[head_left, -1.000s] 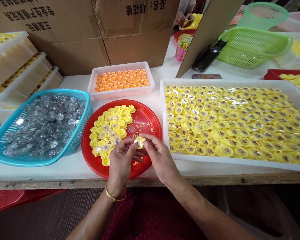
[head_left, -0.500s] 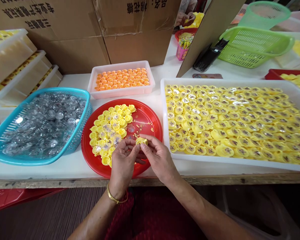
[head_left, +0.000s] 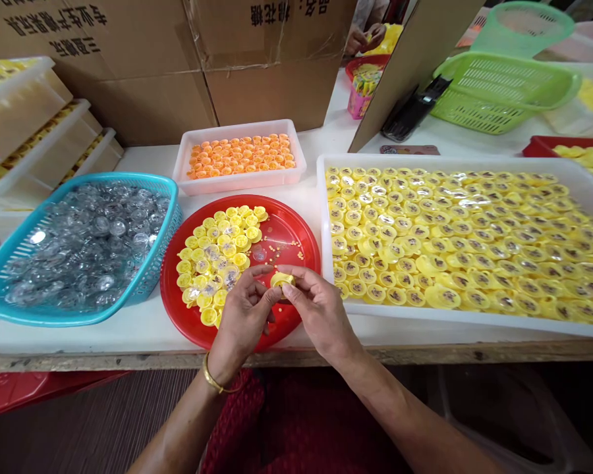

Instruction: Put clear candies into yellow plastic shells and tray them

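My left hand point(head_left: 242, 316) and my right hand point(head_left: 316, 309) meet over the near side of a red round plate point(head_left: 296, 227). Together their fingertips pinch one small yellow cap point(head_left: 281, 279). On the left half of the plate lies a cluster of loose yellow caps point(head_left: 217, 253), some with clear lids, and tiny yellow beads are scattered on its right half. A gold bangle sits on my left wrist.
A teal basket point(head_left: 10, 289) of clear plastic domes stands to the left. A white tray point(head_left: 326, 276) packed with finished yellow caps lies to the right. Behind the plate is a small white tray point(head_left: 242, 181) of orange caps, then cardboard boxes point(head_left: 267, 79). Green baskets point(head_left: 504, 85) stand far right.
Both hands stayed over the plate, working the same yellow cap; the fingers shifted slightly around it and the cap turned from showing its clear face to its yellow side.
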Motion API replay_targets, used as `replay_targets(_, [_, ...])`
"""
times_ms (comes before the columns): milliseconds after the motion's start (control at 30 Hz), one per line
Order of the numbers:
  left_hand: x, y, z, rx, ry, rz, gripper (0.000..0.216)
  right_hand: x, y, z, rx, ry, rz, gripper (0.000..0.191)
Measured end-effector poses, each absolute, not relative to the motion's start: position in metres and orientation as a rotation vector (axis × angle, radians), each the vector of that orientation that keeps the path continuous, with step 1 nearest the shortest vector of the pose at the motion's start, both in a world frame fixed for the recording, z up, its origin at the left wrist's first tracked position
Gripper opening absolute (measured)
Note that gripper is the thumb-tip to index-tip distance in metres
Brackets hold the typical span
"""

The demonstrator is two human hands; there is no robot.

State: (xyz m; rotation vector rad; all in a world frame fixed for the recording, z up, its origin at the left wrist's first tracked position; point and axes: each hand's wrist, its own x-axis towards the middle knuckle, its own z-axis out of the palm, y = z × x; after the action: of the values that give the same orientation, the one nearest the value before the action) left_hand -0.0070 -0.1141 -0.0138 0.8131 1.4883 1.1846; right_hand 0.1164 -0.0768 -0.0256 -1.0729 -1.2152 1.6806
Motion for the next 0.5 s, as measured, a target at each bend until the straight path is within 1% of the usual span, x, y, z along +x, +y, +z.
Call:
replay_targets(67, [-0.0119,-0.1129,-0.011,0.895,1.535,1.137,0.047,0.1161,-0.0781,-0.0244,-1.038,-1.154,1.72,0.039])
replay_targets(133, [-0.0159,-0.1122,-0.0087,0.985,1.598,1.126,0.038,0.116,-0.0792,-0.0233,-1.005,-1.124,1.766,0.043])
replay_targets(200, [-0.0177,-0.1124,-0.0073,1.073,1.648,1.161,0.03,0.1168,-0.0795,-0.0224,-0.982,-1.135,1.795,0.039])
replay_targets(400, [-0.0139,-0.1166,-0.0037,1.222,1.61,1.223,0.018,0.1202,-0.0767,-0.0217,-0.983,-1.2,1.737,0.024])
replay_targets(500, [-0.0118,-0.1151,-0.0031,1.322,1.629,1.237,0.014,0.1171,-0.0751,-0.0212,-0.989,-1.09,1.788,0.024])
